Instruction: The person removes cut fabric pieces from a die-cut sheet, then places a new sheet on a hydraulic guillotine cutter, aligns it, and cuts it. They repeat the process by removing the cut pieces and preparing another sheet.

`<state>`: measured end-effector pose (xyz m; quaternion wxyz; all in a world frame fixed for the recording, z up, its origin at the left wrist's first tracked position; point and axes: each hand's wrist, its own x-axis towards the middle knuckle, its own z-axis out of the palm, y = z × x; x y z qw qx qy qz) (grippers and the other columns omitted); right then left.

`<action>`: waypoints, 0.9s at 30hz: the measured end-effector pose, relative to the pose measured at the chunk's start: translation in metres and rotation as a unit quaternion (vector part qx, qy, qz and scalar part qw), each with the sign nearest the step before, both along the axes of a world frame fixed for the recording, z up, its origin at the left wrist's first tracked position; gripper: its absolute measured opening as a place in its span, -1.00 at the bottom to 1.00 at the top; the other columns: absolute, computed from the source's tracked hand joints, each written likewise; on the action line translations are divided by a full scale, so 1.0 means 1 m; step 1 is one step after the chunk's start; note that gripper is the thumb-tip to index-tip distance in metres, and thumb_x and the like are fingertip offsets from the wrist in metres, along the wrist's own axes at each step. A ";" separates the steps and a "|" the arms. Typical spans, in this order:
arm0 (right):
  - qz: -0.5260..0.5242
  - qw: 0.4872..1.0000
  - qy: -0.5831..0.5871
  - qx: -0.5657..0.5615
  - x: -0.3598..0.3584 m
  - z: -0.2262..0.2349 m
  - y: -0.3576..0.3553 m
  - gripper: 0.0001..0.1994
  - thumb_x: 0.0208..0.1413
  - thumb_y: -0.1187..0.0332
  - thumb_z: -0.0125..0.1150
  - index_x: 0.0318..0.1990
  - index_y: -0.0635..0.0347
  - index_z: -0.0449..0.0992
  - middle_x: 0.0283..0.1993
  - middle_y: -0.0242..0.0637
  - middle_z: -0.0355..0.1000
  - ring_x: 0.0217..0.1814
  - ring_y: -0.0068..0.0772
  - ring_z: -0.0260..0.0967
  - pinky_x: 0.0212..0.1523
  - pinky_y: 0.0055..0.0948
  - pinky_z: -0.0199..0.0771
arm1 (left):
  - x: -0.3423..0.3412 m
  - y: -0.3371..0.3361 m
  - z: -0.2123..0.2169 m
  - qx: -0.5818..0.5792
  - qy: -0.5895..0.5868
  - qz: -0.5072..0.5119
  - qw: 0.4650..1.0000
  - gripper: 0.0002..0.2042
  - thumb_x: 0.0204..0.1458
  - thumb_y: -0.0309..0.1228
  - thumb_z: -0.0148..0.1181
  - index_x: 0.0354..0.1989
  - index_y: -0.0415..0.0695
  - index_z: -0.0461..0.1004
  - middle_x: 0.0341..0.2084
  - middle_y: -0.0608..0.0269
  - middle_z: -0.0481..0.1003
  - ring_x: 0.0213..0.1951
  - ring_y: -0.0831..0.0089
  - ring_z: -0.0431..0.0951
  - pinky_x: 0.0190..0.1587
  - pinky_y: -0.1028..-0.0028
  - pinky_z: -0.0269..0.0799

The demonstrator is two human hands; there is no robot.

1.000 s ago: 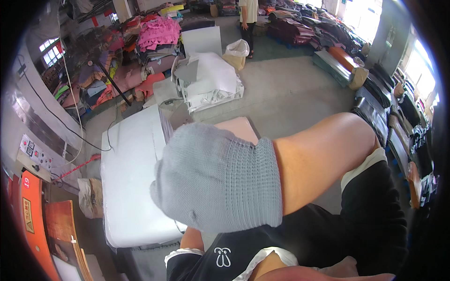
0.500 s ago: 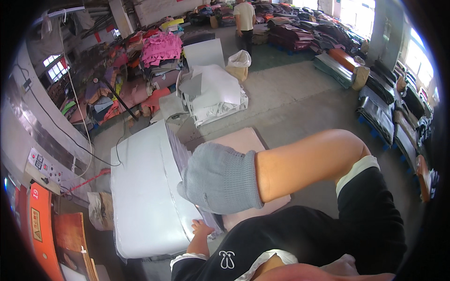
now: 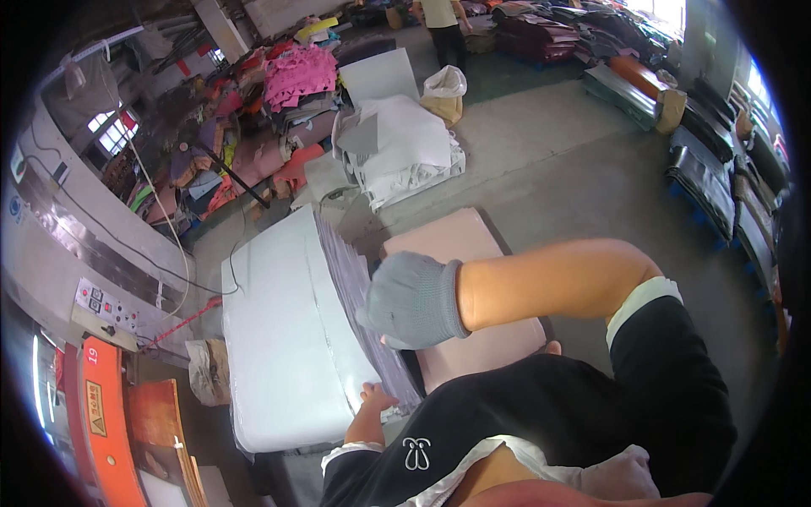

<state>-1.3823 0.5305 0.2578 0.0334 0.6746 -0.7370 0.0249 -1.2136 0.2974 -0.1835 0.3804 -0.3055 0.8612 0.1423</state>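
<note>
A tall stack of white sheets (image 3: 283, 325) stands in front of me, its layered edges fanned along the right side. My bare left hand (image 3: 378, 397) rests on the stack's near right corner, fingers apart. Above the stack's right edge is my right hand (image 3: 410, 300), in a grey knit glove. Its fingers curl inward, and the glove hides whatever may be in them. Just right of the stack lies a lower stack of pale pink sheets (image 3: 448, 241), partly covered by my right forearm.
Farther off sits a pile of white sheets (image 3: 405, 148) beside an open sack (image 3: 443, 95). To the left are an orange machine panel (image 3: 106, 422) and a control box (image 3: 106, 308) with a hanging cable. Coloured material heaps (image 3: 296, 76) and a standing person (image 3: 443, 34) are behind.
My view has shifted, so the stacks sit farther right. The gloved right hand has drawn back from the white stack and looks smaller. My left hand stays on the near corner.
</note>
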 end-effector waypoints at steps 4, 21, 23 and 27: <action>-0.052 0.997 -0.029 0.044 -0.039 -0.032 0.041 -0.76 -0.14 0.20 0.15 -0.41 0.19 0.48 -0.49 -0.11 0.45 -0.42 -0.10 0.43 -0.43 -0.17 0.38 | -0.009 -0.008 -0.015 0.007 -0.067 0.030 0.997 0.03 -0.36 0.07 0.34 0.30 -0.10 -0.07 0.29 -0.04 -0.30 0.29 -0.09 -0.14 0.25 0.11 0.01; -0.269 0.920 -0.265 0.105 -0.230 -0.221 0.325 -0.65 -0.12 0.14 0.04 -0.24 0.18 0.48 -0.27 -0.05 0.46 -0.20 -0.02 0.42 -0.18 -0.10 0.37 | -0.248 0.356 -0.003 0.367 0.118 -0.149 0.910 -0.37 -0.01 -0.12 0.12 0.17 -0.26 0.16 0.10 -0.05 0.26 0.08 0.15 0.32 0.10 0.29 0.24; -0.287 0.903 -0.305 0.096 -0.230 -0.263 0.357 -0.64 -0.12 0.13 0.04 -0.23 0.17 0.50 -0.24 -0.06 0.46 -0.19 -0.02 0.42 -0.17 -0.11 0.39 | -0.249 0.388 0.002 0.464 0.144 -0.147 0.862 -0.43 0.04 -0.23 0.08 0.18 -0.24 0.13 0.04 -0.09 0.32 -0.02 0.24 0.41 0.07 0.38 0.27; -0.345 0.835 -0.378 0.203 -0.201 -0.352 0.427 -0.64 -0.14 0.14 0.08 -0.24 0.18 0.54 -0.18 -0.06 0.46 -0.15 -0.02 0.42 -0.15 -0.17 0.39 | -0.228 0.373 -0.004 0.426 0.066 -0.035 0.902 -0.52 0.06 -0.21 0.06 0.09 -0.24 0.23 -0.04 -0.04 0.37 -0.06 0.27 0.41 0.01 0.38 0.29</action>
